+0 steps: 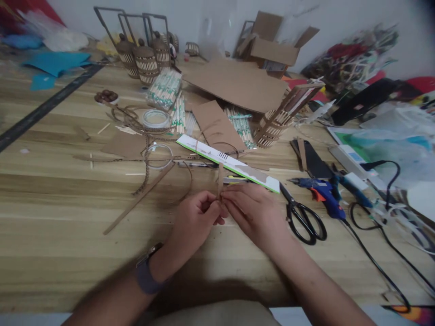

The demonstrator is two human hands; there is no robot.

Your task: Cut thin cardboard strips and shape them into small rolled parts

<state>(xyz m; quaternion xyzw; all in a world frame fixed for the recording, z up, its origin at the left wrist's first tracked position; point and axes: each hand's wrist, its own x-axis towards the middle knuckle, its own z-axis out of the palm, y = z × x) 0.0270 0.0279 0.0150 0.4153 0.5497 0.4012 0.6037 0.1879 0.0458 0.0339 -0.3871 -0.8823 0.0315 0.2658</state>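
Pale wooden worktop [68,262], crowded towards the top; two hands meet over one short strip

From where I stand, the bare wood fills the lower left of the frame, while brown-and-cream lanterns [147,65] line up at the upper left and a cardboard sheet [238,83] lies across the upper middle.

What matters is just below the centre. A short brown strip [220,175] rises straight up the frame from the fingertips, its long axis nearly vertical there, pointing away from the person. Its upper end reaches the lower edge of a white strip with a green border [231,161]; whether they touch, I can't tell. Neither hand is clearly nearer: both are gathered at the strip's lower end.

The left hand [200,210] is nearly closed, thumb and forefinger pinching, the other fingers curled. The right hand [253,208] comes in from the other side, fingers drawn together and narrow on the strip; its thumb is hidden.

Black-handled scissors [292,210] lie just right of the right hand, with a blue glue gun [321,190] beyond. A longer brown strip [136,201] slants across the wood, left of centre.
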